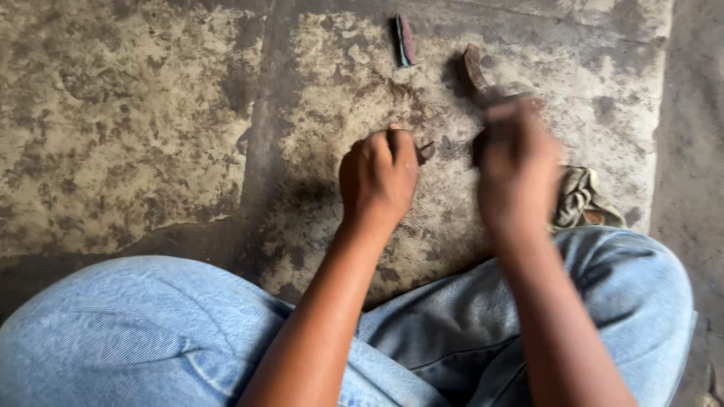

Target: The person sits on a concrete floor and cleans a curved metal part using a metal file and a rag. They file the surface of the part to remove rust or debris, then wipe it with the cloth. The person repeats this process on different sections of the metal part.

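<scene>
My left hand (379, 177) pinches a small dark piece (426, 151) against the stained floor (151, 113); at its three o'clock, my blurred right hand (516, 169) grips a curved rusty tool (475, 75), pressed shut. Work looks mid-way; how much remains I cannot tell.

— What does the left hand (378, 177) hold?
— It is closed around a small dark piece (426, 151) whose tip pokes out beside the thumb, low over the stained concrete floor (136, 113).
— And the right hand (516, 169)?
— It is blurred, gripping a curved rusty metal tool (474, 71). A crumpled olive rag (579, 197) lies beside the blue-jeaned knee (633, 279), and a small flat reddish bar (406, 39) lies farther off.
</scene>
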